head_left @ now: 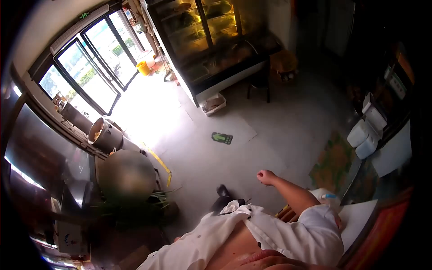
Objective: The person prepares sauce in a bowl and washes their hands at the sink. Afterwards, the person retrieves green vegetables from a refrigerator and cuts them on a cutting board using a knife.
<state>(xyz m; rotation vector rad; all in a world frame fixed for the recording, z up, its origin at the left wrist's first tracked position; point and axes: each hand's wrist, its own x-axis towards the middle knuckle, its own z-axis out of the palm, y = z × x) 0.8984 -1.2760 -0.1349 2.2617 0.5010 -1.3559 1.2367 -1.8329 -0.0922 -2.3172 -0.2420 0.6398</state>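
Note:
My right hand (266, 177) is held out in front of my body over the grey floor (234, 166), its fingers curled closed, with nothing seen in it. The bare forearm runs back to the sleeve of my open white shirt (288, 229). At the shirt's left edge a small bit of skin, apparently my left hand (177, 239), shows; its fingers are hidden. A dark shoe (222, 191) stands on the floor below me.
Glass doors (87, 65) and a yellow bucket (143, 68) are at upper left. A large pot (106, 135) and leafy greens (157, 200) lie left. A lit display cabinet (202, 27) stands ahead, a white bin (213, 104) by its base. White containers (363, 137) are at right.

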